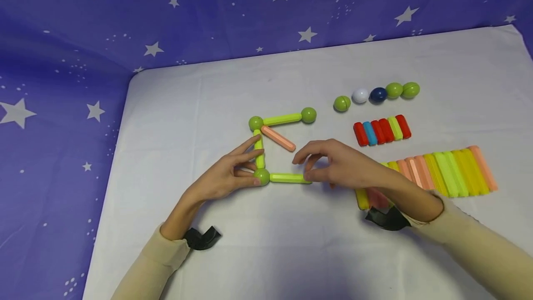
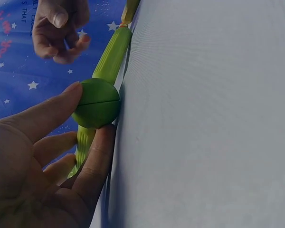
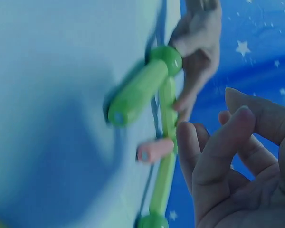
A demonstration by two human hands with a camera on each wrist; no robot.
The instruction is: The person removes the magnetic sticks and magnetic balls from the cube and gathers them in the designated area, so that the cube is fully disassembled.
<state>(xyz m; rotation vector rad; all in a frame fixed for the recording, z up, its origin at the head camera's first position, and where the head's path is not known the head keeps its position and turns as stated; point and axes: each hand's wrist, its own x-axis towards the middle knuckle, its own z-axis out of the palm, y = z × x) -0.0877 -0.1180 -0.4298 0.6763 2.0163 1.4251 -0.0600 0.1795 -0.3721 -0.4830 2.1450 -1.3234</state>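
Note:
My left hand pinches a green ball at the near-left corner of a frame of sticks and balls, its thumb and a finger on either side of the ball. From that ball a yellow-green stick runs right and another runs away to a second green ball. A further yellow-green stick joins this to a third green ball. A peach stick slants out from the far-left ball. My right hand hovers by the near stick's free end, fingers loosely bent around nothing.
At the right lie a row of green, white and dark blue balls, a row of short red, blue and yellow-green sticks, and longer yellow, peach and green sticks, partly behind my right forearm. A starry purple cloth hangs behind the white table.

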